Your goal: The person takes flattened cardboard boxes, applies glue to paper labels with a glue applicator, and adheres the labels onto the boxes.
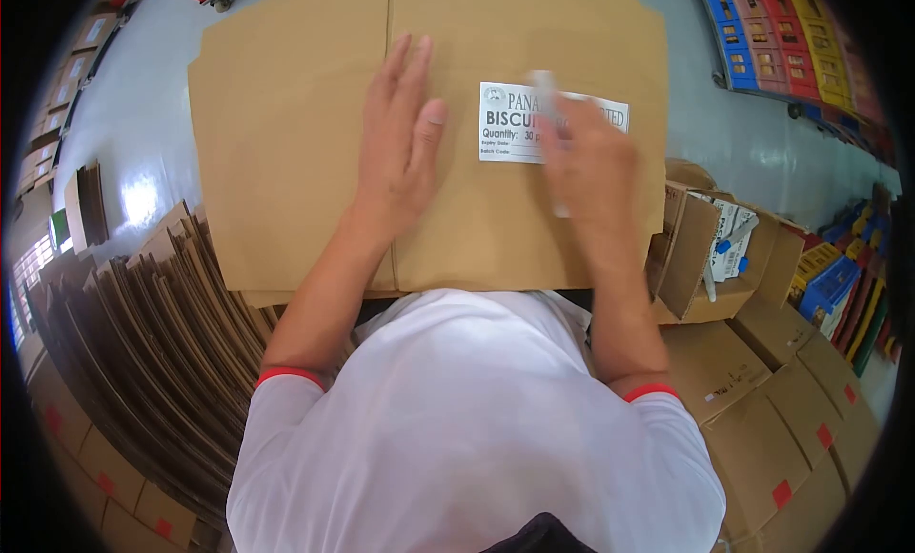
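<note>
A flat brown cardboard sheet with a seam down its middle lies in front of me. On its right half is a white printed label reading "BISCUIT" and "Quantity: 30". My left hand rests flat on the cardboard beside the seam, left of the label, fingers stretched out and holding nothing. Over the label, my right hand is closed around a white stick-shaped tool; motion blur hides its exact kind. The hand and tool cover the label's middle.
Folded cardboard sheets stand in a long row at left. To the right, an open carton holds printed labels and white sticks with blue ends. Closed boxes sit below it. Colored crates stand at upper right.
</note>
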A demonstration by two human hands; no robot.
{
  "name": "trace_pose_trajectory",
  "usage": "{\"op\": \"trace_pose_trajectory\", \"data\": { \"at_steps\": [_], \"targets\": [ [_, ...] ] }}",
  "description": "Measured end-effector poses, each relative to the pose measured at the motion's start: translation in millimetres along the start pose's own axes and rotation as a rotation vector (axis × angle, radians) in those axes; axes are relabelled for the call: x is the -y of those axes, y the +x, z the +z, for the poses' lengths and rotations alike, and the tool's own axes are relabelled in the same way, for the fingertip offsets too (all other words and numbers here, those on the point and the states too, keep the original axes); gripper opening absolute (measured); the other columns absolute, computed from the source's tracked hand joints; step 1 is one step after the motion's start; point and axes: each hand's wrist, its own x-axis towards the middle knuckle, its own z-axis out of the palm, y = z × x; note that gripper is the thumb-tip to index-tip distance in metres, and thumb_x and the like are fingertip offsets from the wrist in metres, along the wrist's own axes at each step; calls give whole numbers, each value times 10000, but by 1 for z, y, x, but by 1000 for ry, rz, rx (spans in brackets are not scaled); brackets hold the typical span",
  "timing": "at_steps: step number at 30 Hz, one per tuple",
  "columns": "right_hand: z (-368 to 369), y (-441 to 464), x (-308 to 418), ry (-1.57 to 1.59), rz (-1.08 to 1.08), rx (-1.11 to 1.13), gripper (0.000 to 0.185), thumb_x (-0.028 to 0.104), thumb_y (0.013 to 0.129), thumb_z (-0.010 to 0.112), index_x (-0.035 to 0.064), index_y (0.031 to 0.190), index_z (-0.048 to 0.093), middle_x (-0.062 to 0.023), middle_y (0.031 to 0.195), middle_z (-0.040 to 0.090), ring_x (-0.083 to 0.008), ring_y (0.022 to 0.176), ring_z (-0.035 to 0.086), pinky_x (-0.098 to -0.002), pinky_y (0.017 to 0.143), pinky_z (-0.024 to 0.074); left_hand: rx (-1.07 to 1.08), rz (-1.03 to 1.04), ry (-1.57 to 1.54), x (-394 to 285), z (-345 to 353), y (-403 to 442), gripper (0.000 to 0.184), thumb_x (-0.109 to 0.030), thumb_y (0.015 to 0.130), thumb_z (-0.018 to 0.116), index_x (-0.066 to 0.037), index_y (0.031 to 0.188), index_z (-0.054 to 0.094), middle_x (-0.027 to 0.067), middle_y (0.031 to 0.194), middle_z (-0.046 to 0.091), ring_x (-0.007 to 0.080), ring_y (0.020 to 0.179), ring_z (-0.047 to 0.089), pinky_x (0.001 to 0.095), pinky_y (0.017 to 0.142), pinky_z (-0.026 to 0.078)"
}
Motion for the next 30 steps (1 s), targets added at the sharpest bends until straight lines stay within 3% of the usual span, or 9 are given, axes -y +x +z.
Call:
{"op": "trace_pose_trajectory", "data": {
  "at_steps": [2,5,8,13,15,22,25,28,30],
  "targets": [
    [27,10,39,-43,-183,165,183,183,932,705,31,1035,706,-164,937,700,-341,761,699,-438,662,550,-47,-19,-83,4,-3,4,550,-312,1106,412,-1,1560,412,251,1623,347,395,1508,331,471,1235,256],
    [51,19,65,77,-187,262,155,175,919,703,32,977,683,-168,966,704,-384,784,686,-461,662,549,-100,-55,-177,5,-12,4,531,-300,1112,398,6,1544,436,251,1620,354,391,1499,350,452,1225,280],
    [28,20,34,-65,-191,124,206,197,912,727,34,1038,714,-162,907,709,-353,769,699,-451,652,546,-53,-48,-129,10,-15,0,516,-316,1112,400,-24,1530,477,240,1625,353,398,1499,347,460,1227,279],
    [-45,10,-63,-93,294,24,329,268,917,762,49,1163,747,-154,835,742,-266,721,713,-398,682,560,147,94,324,1,-7,0,503,-404,1093,446,-154,1520,538,206,1651,328,417,1522,298,517,1239,251],
    [-59,4,-73,-186,433,39,318,242,930,711,37,1173,712,-147,969,717,-361,825,689,-482,760,540,248,123,551,-5,-1,2,516,-470,1064,484,-235,1519,545,180,1674,298,426,1545,247,579,1231,235],
    [-16,-25,-4,55,54,214,321,210,903,741,29,1157,667,-148,988,709,-358,768,678,-454,687,546,366,145,692,-11,-5,-10,523,-447,1073,447,-270,1563,485,166,1698,263,435,1554,231,600,1235,202],
    [-24,-19,-34,34,95,150,297,177,922,723,50,1178,640,-110,901,684,-289,716,675,-401,672,544,494,156,704,-25,-19,-35,549,-462,1061,461,-288,1581,453,162,1698,268,432,1554,238,613,1228,208],
    [-38,-16,-67,294,395,160,255,134,960,683,58,1200,638,-46,856,665,-170,701,658,-332,651,528,629,163,715,-37,-32,-59,561,-470,1054,460,-310,1591,433,171,1699,259,408,1561,240,609,1235,198],
    [-41,-20,-86,628,451,-123,246,111,1000,632,18,1228,609,-30,932,680,-92,798,637,-276,709,518,692,213,643,-36,-33,-69,650,-490,1034,482,-207,1612,393,185,1695,259,397,1560,245,594,1246,183]
  ]
}}
